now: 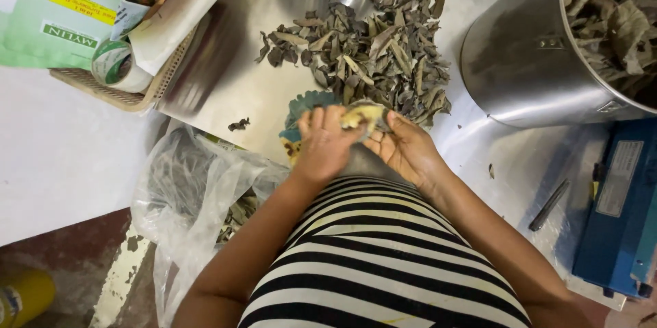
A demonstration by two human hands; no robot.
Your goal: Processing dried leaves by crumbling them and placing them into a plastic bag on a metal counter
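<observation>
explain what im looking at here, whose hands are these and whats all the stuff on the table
One camera, worn on a person's head, looks down over their striped shirt at their own two bare hands. The left hand and right hand meet at the edge of a shiny metal table, together holding a small yellowish piece; what it is, I cannot tell. Just beyond lies a pile of dried leaves. A big steel pot on the right holds more leaves. On the left sit a basket with tape rolls and a clear plastic bag.
</observation>
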